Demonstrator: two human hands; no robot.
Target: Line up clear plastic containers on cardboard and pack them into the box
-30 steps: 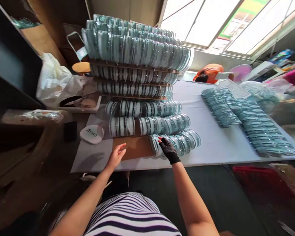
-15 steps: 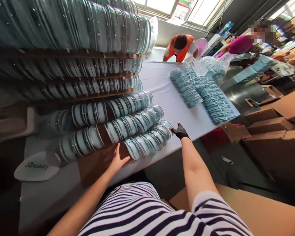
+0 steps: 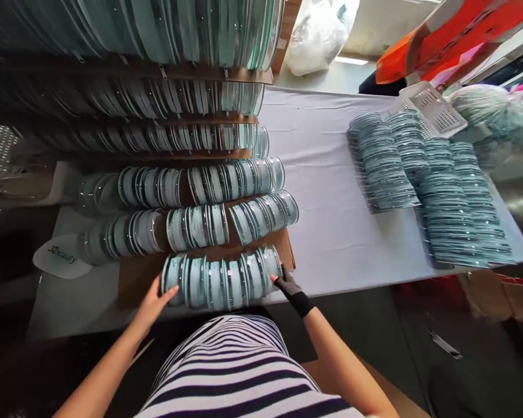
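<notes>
Teal-edged, clear discs stand on edge in a row at lower centre of the frame, clasped at both ends btwn the two hands. L hand is part open, fingers curved round the left end, thumb spread over the front face; it has hold of that end. R hand, in a black mesh half-glove w/ bare fingertips, is bent at the right end, thumb against the last disc; its other fingers are partly hidden, so exact spread is hard to tell. Brown board shows behind & left of the row; can't tell if the row touches it. Just behind, mid row & back row hold more discs, w/ gaps here & there. Rack, upper left, has tiers of the same, dim toward the left edge. White cloth covers the table. Stacks of similar pcs lie at right, near a white basket. White bag sits top centre; co-worker in orange, upper right, is cut off by the frame. Oval sign w/ dark script is at left. Striped shirt fills bottom centre.
</notes>
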